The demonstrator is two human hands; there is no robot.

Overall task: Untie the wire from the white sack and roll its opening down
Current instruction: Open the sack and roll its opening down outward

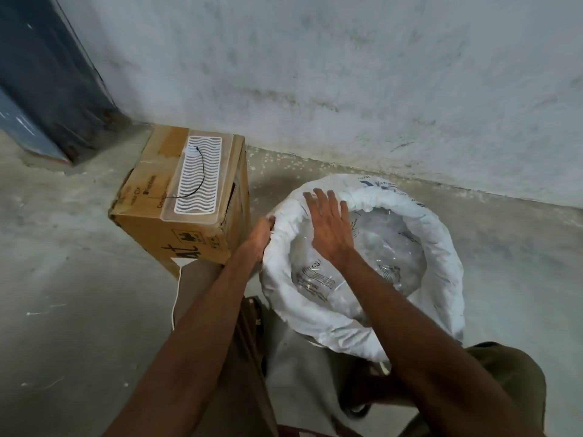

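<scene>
A large white sack stands on the floor with its mouth rolled down into a thick rim. Inside lie several clear plastic bags with printed labels. My left hand grips the sack's rolled rim at its left side, fingers curled over the edge. My right hand hovers flat over the left part of the opening, fingers straight and spread toward the far rim, holding nothing.
A cardboard box stands left of the sack, with a white wavy-slotted tray and a black cable on top. A stained wall runs behind. A dark door frame is at far left. My knees are below the sack.
</scene>
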